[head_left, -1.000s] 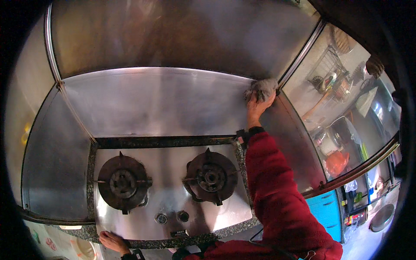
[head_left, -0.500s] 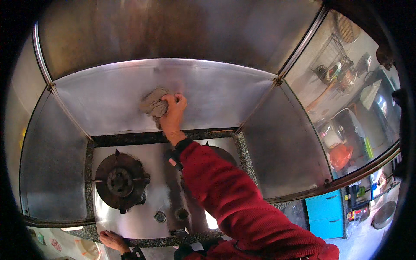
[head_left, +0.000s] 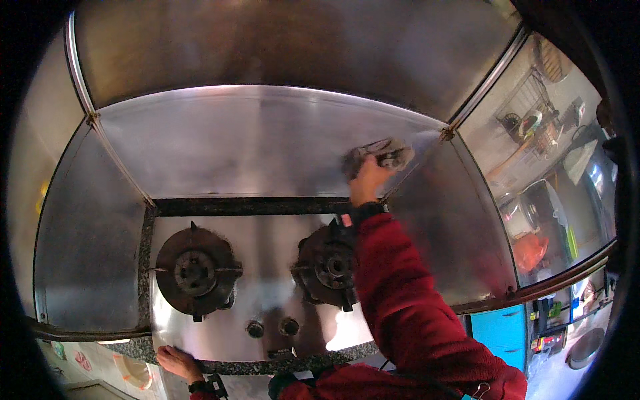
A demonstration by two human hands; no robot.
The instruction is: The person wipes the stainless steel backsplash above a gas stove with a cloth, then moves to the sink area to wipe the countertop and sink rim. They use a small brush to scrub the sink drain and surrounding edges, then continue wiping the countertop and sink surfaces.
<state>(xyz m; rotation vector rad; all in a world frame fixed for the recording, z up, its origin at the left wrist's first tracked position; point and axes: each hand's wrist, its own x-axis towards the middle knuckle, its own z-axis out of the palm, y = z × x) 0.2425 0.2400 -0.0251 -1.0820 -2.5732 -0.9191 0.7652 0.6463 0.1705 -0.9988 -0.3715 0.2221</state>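
Backsplash [head_left: 227, 150], stainless, ahead of both hands. Two-burner gas cooktop [head_left: 267, 280] between them. Grey rag [head_left: 395, 154] bunched in right hand [head_left: 371, 180], against backsplash's right end. Left hand [head_left: 177, 363] at cooktop's front-left corner; can't tell if it's gripping.

Kitchen: two-burner stove [head_left: 267, 277] in speckled counter [head_left: 247, 368], steel backsplash [head_left: 247, 147], wire utensil basket [head_left: 530, 110] at right.

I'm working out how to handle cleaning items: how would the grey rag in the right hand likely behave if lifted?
The grey rag is probably floppy, since it bunches into uneven creases at the right hand. It looks fairly light, as that one hand holds it up against the steel back panel. Its crumpled shape seems unlikely to roll.
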